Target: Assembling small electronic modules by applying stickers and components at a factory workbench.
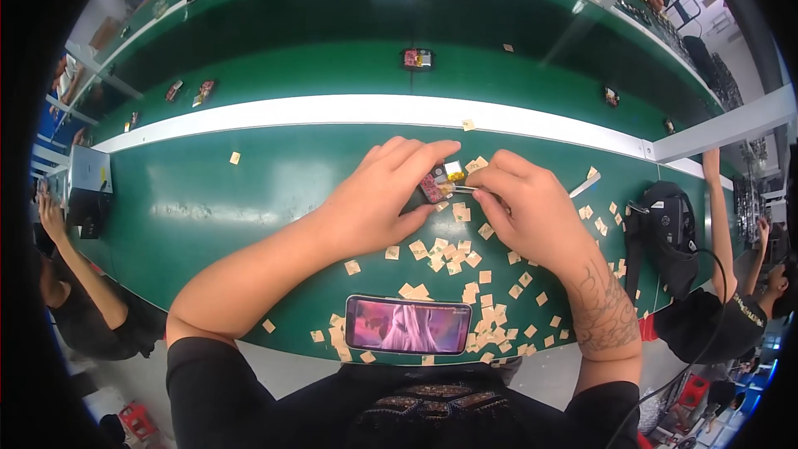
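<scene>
My left hand (pixel 376 193) is closed around the edge of a small electronic device (pixel 433 189) with a red circuit board and a silver-and-yellow part, keeping it just above the green table. From the right, my right hand (pixel 525 208) pinches thin metal tweezers (pixel 464 189), whose tips reach the device beside the red board. Small beige paper squares (pixel 453 254) lie scattered below both hands, some overlapping. Near the table's front edge, a phone (pixel 407 326) lies screen up, with a pink and purple picture on it.
Beyond a white rail (pixel 366 110) runs a green conveyor carrying several similar devices (pixel 417 59). A black bag (pixel 672 229) with a strap and cable sits at right, near a thin white strip (pixel 584 184). A grey box (pixel 90 191) stands at left. Other people work on both sides.
</scene>
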`<control>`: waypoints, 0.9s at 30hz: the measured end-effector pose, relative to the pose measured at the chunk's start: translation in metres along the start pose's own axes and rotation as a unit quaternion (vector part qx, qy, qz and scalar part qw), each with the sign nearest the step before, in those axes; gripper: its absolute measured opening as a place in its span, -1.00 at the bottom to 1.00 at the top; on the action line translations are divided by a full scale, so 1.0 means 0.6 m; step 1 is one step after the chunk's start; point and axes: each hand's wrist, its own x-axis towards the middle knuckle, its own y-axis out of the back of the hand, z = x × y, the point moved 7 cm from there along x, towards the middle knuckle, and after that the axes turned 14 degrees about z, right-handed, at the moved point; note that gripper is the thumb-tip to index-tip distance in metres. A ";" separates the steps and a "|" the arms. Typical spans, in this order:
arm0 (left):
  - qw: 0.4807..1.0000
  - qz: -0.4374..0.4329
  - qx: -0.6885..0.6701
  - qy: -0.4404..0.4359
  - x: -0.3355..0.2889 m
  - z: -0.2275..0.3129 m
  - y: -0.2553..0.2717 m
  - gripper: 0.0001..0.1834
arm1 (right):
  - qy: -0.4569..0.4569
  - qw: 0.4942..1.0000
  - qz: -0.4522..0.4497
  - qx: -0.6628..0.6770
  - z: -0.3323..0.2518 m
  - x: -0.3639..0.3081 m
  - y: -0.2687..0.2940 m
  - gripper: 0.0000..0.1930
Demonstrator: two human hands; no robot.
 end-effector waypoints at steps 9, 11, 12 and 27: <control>1.000 0.015 0.002 -0.005 0.002 0.001 -0.003 -0.23 | 0.086 0.975 -0.024 -0.202 -0.047 -0.002 -0.021 -0.89; 1.000 0.025 0.003 -0.011 0.003 0.001 -0.004 -0.27 | 0.070 0.981 -0.012 -0.181 -0.042 -0.004 -0.023 -0.89; 0.999 0.037 0.006 -0.022 0.002 0.003 -0.002 -0.31 | 0.055 0.985 0.004 -0.163 -0.035 -0.003 -0.020 -0.89; 0.997 0.051 0.020 -0.049 -0.004 0.001 0.005 -0.55 | -0.105 0.976 0.023 0.187 0.041 0.005 -0.025 -0.86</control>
